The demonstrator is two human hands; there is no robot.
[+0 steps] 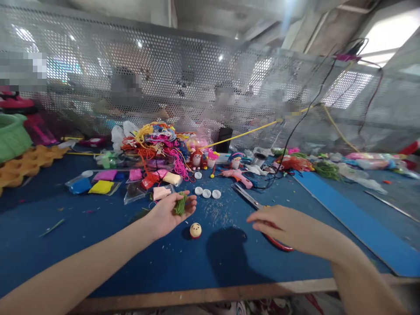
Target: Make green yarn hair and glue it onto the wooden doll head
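Observation:
My left hand [172, 212] is turned palm up over the table, its fingers curled around a small bundle of green yarn [180, 204]. Below it on the blue tabletop stands a small round cream doll head [195, 229] with a drawn face and a red base. My right hand [278, 225] hovers palm down over red-handled scissors [251, 197], its fingers stretched out to the left. The hand covers the middle of the scissors; whether it touches them I cannot tell. White round caps [206, 193] lie between the hands, toward the back.
Behind are a tangled yarn heap [157, 144], finished dolls [197, 158], a pink glue gun [241, 177] with a dark cable, and bags of coloured clay [101, 187]. A blue board [354, 218] lies right. A perforated metal screen [183, 78] borders the table's back.

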